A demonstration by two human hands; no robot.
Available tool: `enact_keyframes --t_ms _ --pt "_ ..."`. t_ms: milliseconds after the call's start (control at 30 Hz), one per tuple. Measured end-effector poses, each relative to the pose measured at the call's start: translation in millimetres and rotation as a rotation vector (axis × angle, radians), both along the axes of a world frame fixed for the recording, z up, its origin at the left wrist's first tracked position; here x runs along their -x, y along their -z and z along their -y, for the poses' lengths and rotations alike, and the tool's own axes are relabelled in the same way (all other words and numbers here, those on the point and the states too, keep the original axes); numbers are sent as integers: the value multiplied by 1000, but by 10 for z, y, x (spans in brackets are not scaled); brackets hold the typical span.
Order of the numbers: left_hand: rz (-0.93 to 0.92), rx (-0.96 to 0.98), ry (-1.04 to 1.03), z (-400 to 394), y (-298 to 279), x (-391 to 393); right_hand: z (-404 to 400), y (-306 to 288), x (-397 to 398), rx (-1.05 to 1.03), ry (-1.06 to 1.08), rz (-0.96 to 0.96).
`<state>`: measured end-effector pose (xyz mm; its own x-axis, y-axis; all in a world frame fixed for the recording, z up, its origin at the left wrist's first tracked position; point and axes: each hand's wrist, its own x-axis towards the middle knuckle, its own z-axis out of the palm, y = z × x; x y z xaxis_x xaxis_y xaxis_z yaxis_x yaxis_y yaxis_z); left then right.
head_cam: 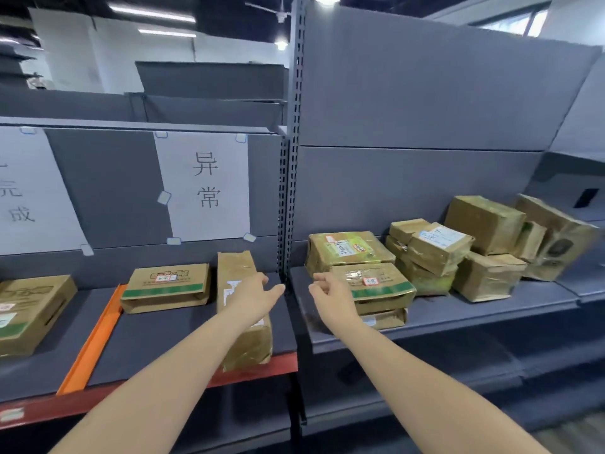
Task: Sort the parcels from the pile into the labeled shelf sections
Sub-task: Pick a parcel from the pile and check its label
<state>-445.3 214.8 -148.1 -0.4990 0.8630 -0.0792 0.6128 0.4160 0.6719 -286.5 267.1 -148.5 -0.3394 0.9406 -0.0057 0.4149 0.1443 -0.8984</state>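
Note:
A pile of taped brown parcels (435,250) lies on the right grey shelf (491,309). Its nearest one is a flat box with a green stripe (383,286). My right hand (330,290) hovers at that box's left end, fingers loosely curled, holding nothing. My left hand (255,293) is stretched out with straight fingers over a long taped parcel (242,339) on the left shelf, below the paper sign (206,185). A green-striped box (167,286) lies to the left of it.
An orange divider (95,335) splits the left shelf; another box (29,312) lies beyond it under a second sign (23,194). A perforated metal upright (288,191) stands between the two shelf bays. Lower shelves run beneath.

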Motion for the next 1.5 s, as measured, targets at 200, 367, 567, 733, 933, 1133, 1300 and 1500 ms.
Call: enact_keyframes --t_ms 200,367,567,733,933,1133,1300,1500 --pt "-104 -51 156 -230 -180 -635 -90 -125 -619 -43 109 -18" --pt "-106 -87 237 -423 -246 -1184 -255 -171 -1174 -50 158 -22" --pt "-84 -118 265 -756 -333 -1939 -494 -203 -1978 -72 181 4" --pt "-67 -165 293 -1051 -353 -2676 -772 -223 -2789 -90 189 42" --pt "-28 -160 312 -1421 -320 -3575 -1115 -255 -3725 -106 211 56" --pt "-20 -161 340 -1767 -329 -4277 -1421 -269 -4395 -119 252 80" --pt "-54 -178 373 -2099 -413 -4582 -1692 -274 -4693 -108 268 73" --pt "-54 -214 394 -2607 -458 -4762 -2124 -255 -4867 -104 274 84"
